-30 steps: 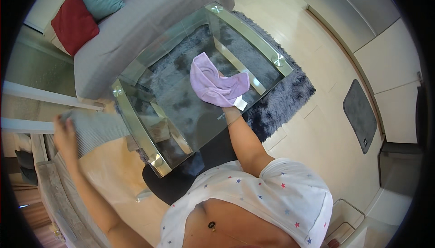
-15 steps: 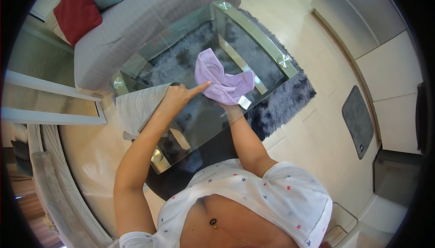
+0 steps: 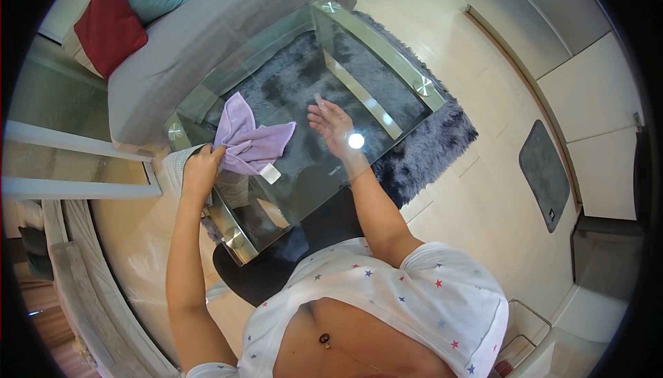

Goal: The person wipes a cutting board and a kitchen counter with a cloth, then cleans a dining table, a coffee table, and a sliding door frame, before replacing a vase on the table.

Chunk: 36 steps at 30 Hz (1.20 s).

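My left hand [image 3: 201, 169] is closed on one corner of a lilac cloth [image 3: 250, 136] with a white tag, at the left end of the glass table. A grey striped cloth [image 3: 177, 165] hangs beside the same hand, partly hidden behind it; whether the fingers also grip it I cannot tell. My right hand [image 3: 331, 126] has its fingers apart and loosely curled, holding nothing that I can make out. It appears to be seen through the glass tabletop [image 3: 304, 184], with a bright round glare next to the wrist.
A dark grey shaggy rug [image 3: 431, 153] lies under the table, which has metal discs at its corners. Behind stands a grey-covered sofa [image 3: 228, 25] with red and teal cushions. A white-framed glass door [image 3: 76, 139] is at left, a grey mat [image 3: 544, 174] and cabinets at right.
The lilac cloth has moved left, away from my right hand and into my left hand's grip. My left hand has drawn back left with the grey cloth. My right hand is now bare.
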Each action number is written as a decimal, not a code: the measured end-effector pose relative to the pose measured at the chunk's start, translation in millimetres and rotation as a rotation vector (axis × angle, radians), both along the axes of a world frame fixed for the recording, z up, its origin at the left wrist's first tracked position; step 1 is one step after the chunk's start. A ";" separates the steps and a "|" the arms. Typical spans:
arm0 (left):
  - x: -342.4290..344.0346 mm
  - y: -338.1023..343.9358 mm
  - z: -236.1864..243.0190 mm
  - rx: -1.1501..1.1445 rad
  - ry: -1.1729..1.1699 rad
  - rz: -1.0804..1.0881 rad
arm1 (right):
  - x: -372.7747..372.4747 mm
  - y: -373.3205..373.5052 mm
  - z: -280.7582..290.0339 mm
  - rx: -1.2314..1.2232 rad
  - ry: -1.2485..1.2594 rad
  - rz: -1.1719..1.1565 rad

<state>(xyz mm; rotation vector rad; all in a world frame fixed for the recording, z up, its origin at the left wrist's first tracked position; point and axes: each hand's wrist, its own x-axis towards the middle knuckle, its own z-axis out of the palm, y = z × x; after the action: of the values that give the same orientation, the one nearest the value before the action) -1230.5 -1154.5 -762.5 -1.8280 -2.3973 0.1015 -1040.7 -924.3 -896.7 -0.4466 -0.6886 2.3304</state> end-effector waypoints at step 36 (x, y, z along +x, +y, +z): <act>-5.0 -2.5 -24.0 0.034 -0.018 0.080 | 0.2 24.6 -8.5 -0.211 0.178 0.329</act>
<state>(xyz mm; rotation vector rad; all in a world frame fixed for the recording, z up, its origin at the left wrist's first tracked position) -1235.5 -1157.0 -786.5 -1.7260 -2.4692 0.0511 -1040.6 -899.7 -905.2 -0.2249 -0.4597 2.7291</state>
